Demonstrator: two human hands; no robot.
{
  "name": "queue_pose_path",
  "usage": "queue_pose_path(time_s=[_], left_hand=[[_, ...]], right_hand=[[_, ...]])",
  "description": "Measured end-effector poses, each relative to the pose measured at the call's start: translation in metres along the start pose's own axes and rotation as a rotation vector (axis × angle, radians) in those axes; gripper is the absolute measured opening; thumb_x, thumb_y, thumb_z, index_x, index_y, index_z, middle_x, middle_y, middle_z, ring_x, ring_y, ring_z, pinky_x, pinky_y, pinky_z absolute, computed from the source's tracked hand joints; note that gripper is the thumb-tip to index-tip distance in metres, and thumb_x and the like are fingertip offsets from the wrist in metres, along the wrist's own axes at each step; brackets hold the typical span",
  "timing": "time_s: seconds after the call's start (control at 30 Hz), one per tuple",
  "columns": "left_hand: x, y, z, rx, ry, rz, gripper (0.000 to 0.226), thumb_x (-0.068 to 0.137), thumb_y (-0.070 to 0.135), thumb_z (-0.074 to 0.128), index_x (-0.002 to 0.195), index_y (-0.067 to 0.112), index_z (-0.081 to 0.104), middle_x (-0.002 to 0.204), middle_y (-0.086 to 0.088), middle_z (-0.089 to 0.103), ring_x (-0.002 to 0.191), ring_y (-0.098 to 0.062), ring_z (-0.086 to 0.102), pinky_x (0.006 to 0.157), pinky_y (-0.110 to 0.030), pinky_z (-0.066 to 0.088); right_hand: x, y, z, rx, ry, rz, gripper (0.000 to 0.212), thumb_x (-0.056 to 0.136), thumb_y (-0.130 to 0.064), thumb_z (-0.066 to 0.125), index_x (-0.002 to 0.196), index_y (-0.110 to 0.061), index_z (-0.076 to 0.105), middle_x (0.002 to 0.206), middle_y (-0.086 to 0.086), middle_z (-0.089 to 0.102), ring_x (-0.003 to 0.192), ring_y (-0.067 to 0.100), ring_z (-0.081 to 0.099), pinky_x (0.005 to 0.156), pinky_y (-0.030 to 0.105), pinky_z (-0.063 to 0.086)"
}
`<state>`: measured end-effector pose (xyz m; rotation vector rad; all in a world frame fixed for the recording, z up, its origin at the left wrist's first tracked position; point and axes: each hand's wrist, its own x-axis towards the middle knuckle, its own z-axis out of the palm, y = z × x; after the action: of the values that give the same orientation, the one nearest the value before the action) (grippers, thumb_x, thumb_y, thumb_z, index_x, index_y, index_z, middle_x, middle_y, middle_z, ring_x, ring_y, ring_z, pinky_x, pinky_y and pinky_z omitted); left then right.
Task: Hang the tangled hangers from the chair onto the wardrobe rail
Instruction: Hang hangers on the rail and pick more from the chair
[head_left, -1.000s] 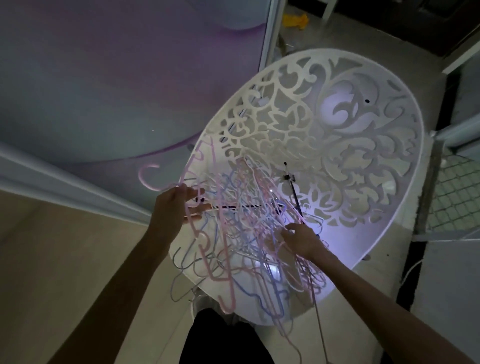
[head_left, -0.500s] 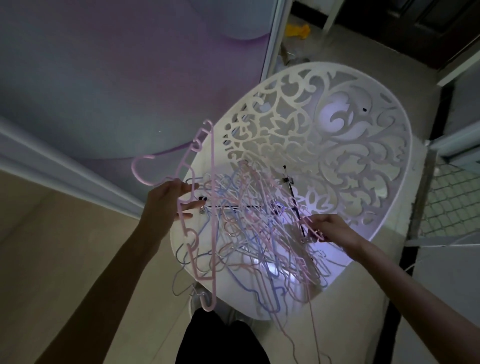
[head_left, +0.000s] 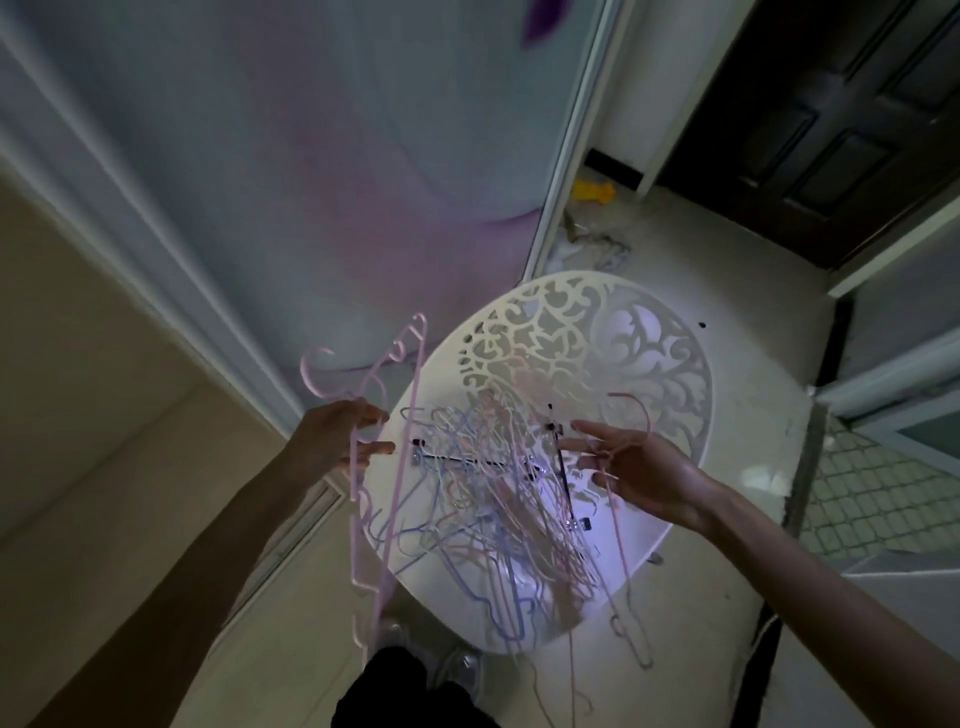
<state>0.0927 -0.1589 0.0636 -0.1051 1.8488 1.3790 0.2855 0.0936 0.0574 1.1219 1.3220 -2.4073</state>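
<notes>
A tangle of thin pink, blue and white hangers (head_left: 498, 499) lies in the white cut-out chair (head_left: 670, 364), with two black clip hangers among them. My left hand (head_left: 340, 439) grips a pink hanger (head_left: 395, 467) near its hook and holds it up at the chair's left edge. My right hand (head_left: 639, 470) is palm up over the right of the pile, with a thin pink hanger (head_left: 621, 540) across its loosely spread fingers; that hanger dangles down past the chair's front rim. The wardrobe rail is not in view.
A pale sliding wardrobe door (head_left: 311, 182) with a purple pattern stands behind the chair, its frame (head_left: 571, 156) beside it. A dark door (head_left: 841, 114) is at the upper right. Yellow clutter (head_left: 592, 191) lies on the floor beyond the chair. My dark trouser leg (head_left: 405, 691) shows below.
Both hands have risen away from the pile. The left lifted its pink hanger higher. The right let go of the pile's edge and now carries a thin pink hanger.
</notes>
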Motion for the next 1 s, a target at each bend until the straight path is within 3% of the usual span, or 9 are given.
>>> queue_pose_path(time_s=[0.07, 0.17, 0.3, 0.37, 0.43, 0.53, 0.7, 0.8, 1.0], left_hand=[[-0.017, 0.01, -0.012, -0.002, -0.012, 0.005, 0.017, 0.096, 0.011, 0.045, 0.095, 0.004, 0.061, 0.104, -0.005, 0.062, 0.044, -0.007, 0.066, 0.041, -0.013, 0.048], [-0.051, 0.015, -0.04, -0.021, -0.041, 0.055, 0.017, 0.094, 0.01, 0.049, 0.101, 0.002, 0.062, 0.097, 0.0, 0.064, 0.052, -0.007, 0.069, 0.046, -0.014, 0.051], [-0.088, 0.018, -0.072, -0.035, -0.047, 0.06, 0.017, 0.095, 0.013, 0.049, 0.09, 0.007, 0.064, 0.095, 0.0, 0.065, 0.054, -0.009, 0.07, 0.044, -0.012, 0.048], [-0.12, 0.011, -0.104, -0.047, -0.028, 0.106, 0.018, 0.095, 0.014, 0.049, 0.089, 0.009, 0.065, 0.096, -0.001, 0.067, 0.058, -0.009, 0.071, 0.046, -0.012, 0.048], [-0.147, 0.002, -0.132, -0.033, -0.013, 0.144, 0.018, 0.095, 0.016, 0.049, 0.089, 0.012, 0.066, 0.097, 0.0, 0.068, 0.062, -0.01, 0.072, 0.049, -0.014, 0.049], [-0.186, -0.015, -0.178, -0.08, 0.013, 0.159, 0.017, 0.095, 0.014, 0.049, 0.09, 0.008, 0.065, 0.095, -0.003, 0.067, 0.057, -0.011, 0.071, 0.045, -0.013, 0.048], [-0.25, -0.034, -0.252, -0.137, 0.061, 0.185, 0.016, 0.096, 0.009, 0.045, 0.099, 0.006, 0.061, 0.093, -0.002, 0.061, 0.05, -0.009, 0.068, 0.045, -0.014, 0.051], [-0.28, -0.034, -0.293, -0.18, 0.113, 0.205, 0.02, 0.097, 0.013, 0.043, 0.097, 0.011, 0.062, 0.098, -0.002, 0.059, 0.053, -0.009, 0.069, 0.047, -0.014, 0.052], [-0.322, -0.01, -0.364, -0.173, 0.269, 0.288, 0.03, 0.097, 0.021, 0.043, 0.119, 0.011, 0.061, 0.124, -0.003, 0.057, 0.084, -0.015, 0.067, 0.069, -0.022, 0.049]], right_hand=[[-0.009, -0.01, 0.014, 0.109, -0.067, 0.014, 0.046, 0.071, 0.005, 0.039, 0.112, -0.003, 0.057, 0.111, 0.015, 0.066, 0.077, 0.019, 0.063, 0.058, 0.023, 0.05], [-0.033, -0.018, 0.042, 0.192, -0.217, -0.002, 0.041, 0.075, 0.007, 0.041, 0.106, -0.001, 0.067, 0.118, 0.016, 0.064, 0.092, 0.021, 0.067, 0.073, 0.029, 0.056], [-0.049, -0.018, 0.078, 0.208, -0.391, 0.031, 0.052, 0.066, -0.002, 0.077, 0.116, 0.001, 0.062, 0.128, 0.016, 0.058, 0.101, 0.028, 0.062, 0.075, 0.033, 0.057], [-0.059, -0.008, 0.123, 0.051, -0.389, 0.054, 0.04, 0.084, 0.004, 0.055, 0.123, -0.003, 0.055, 0.13, 0.011, 0.057, 0.104, 0.023, 0.06, 0.075, 0.03, 0.057], [-0.065, 0.004, 0.164, -0.202, -0.356, 0.012, 0.046, 0.09, 0.014, 0.034, 0.125, -0.011, 0.051, 0.129, 0.003, 0.059, 0.111, 0.012, 0.058, 0.082, 0.025, 0.054], [-0.078, 0.03, 0.226, -0.34, -0.421, -0.039, 0.051, 0.086, 0.023, 0.033, 0.121, -0.009, 0.052, 0.129, 0.005, 0.057, 0.116, 0.014, 0.055, 0.09, 0.025, 0.049], [-0.097, 0.065, 0.325, -0.226, -0.511, -0.048, 0.026, 0.08, 0.012, 0.05, 0.099, -0.003, 0.058, 0.103, 0.011, 0.071, 0.096, 0.02, 0.069, 0.074, 0.022, 0.056], [-0.108, 0.068, 0.382, -0.249, -0.565, -0.056, 0.034, 0.063, -0.001, 0.073, 0.094, -0.003, 0.061, 0.103, 0.015, 0.071, 0.095, 0.024, 0.07, 0.073, 0.026, 0.058], [-0.13, 0.043, 0.49, -0.632, -0.532, -0.205, 0.021, 0.09, -0.008, 0.055, 0.111, -0.01, 0.056, 0.105, 0.005, 0.067, 0.089, 0.021, 0.065, 0.082, 0.03, 0.051]])
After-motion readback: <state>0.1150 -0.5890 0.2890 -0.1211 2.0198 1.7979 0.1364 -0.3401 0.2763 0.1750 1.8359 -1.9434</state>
